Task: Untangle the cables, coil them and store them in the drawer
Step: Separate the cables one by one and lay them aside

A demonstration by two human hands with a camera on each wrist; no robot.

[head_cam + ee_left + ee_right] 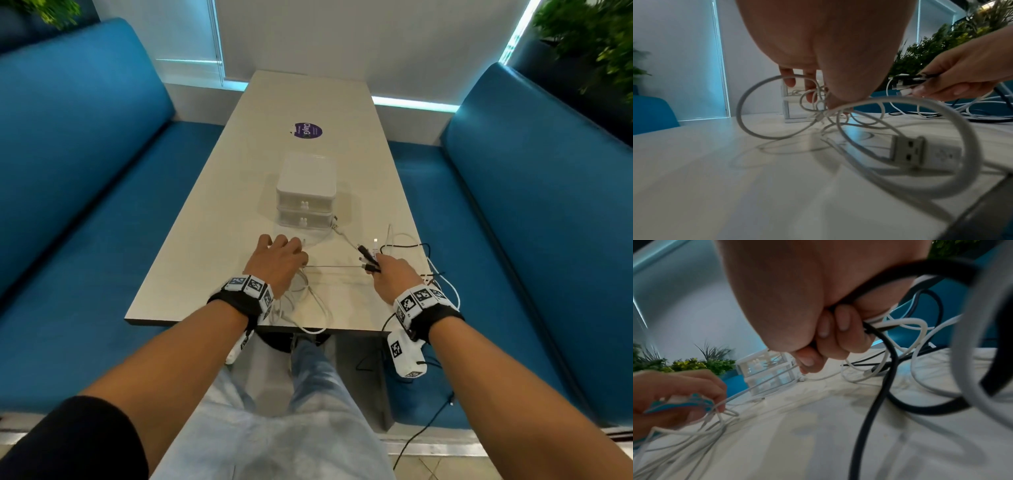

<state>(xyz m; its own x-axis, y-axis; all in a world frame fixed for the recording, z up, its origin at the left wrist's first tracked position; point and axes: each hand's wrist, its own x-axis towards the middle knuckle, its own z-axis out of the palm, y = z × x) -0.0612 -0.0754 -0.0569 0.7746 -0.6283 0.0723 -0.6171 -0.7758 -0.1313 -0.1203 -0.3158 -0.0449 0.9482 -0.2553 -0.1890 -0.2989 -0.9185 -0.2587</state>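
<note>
A white two-drawer unit (305,192) stands mid-table with both drawers closed. In front of it, my left hand (284,257) pinches a tangle of white cables (824,113), and their loops (305,308) spread toward the table's near edge. A white USB plug (908,151) lies flat near that wrist. My right hand (383,270) grips a bundle of black and white cable ends (368,257), fingers curled tight round them (830,331). A taut white strand (332,266) runs between the two hands. Black cable (875,394) and white cable trail off to the right.
The pale table (212,240) stands between two blue benches (85,154). A purple sticker (307,130) sits beyond the drawer unit. Loose black and white cable loops (421,246) lie near the right table edge, and a black cable (421,435) hangs to the floor.
</note>
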